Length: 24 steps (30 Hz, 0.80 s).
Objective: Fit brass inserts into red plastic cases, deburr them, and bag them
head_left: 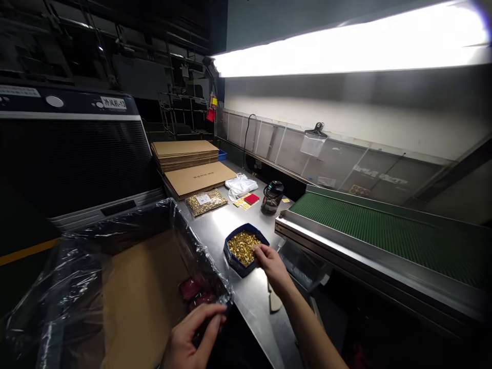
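My right hand (272,265) reaches over a blue bin (236,265) of small gold-coloured metal pieces (242,246). Its thumb and forefinger are pinched together at the right side of the pile; whatever is between them is hidden. My left hand (192,335) is beside the near corner of a box lined with clear plastic film (192,241). Its thumb and fingertips come together around something dark that I cannot make out. Just beyond that hand, dark red packets (194,289) lie in the box, against its right wall, next to a brown cardboard sheet (138,287).
A green ribbed conveyor belt (361,230) runs along the right. On the metal table are a bag of gold pieces (206,202), flat cardboard (200,178), white cloth (241,185), yellow and red cards (246,200) and a dark jar (272,197). A black cooler (73,159) stands left.
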Each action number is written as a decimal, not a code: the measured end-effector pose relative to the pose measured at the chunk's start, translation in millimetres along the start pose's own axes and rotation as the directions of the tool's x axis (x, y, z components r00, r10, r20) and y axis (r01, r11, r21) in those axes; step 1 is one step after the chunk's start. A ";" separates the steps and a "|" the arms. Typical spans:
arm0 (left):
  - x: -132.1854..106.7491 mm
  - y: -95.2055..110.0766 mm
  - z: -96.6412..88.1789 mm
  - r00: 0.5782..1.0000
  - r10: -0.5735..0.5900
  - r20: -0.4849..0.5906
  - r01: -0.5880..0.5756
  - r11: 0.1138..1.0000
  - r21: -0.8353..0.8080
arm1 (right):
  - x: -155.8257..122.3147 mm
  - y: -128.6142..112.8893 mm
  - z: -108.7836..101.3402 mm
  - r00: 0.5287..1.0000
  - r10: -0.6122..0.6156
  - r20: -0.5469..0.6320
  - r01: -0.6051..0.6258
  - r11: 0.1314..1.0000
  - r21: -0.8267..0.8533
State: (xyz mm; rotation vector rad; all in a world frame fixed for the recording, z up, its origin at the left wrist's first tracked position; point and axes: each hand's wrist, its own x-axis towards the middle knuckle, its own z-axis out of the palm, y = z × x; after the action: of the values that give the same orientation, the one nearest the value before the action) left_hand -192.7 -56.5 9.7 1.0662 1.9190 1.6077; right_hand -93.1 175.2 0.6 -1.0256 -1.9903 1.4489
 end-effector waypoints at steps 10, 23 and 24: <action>-0.2 51.5 124.0 0.769 0.390 0.507 -0.087 0.849 -0.521 | -207.1 -3.2 -56.9 0.968 0.215 -0.130 -0.074 0.740 0.668; -36.1 59.1 176.4 0.526 0.581 0.621 -0.268 0.806 -0.528 | -279.8 12.9 -100.4 0.861 0.414 -0.297 -0.179 0.791 0.585; -37.5 59.5 175.8 0.524 0.581 0.622 -0.298 0.810 -0.506 | -281.3 14.4 -100.0 0.863 0.420 -0.281 -0.183 0.778 0.601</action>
State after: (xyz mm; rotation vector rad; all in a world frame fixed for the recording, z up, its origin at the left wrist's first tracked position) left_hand -23.9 29.0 17.7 1.8091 0.7825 1.2940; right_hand 156.3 14.2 35.3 -1.2791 -1.0317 1.6771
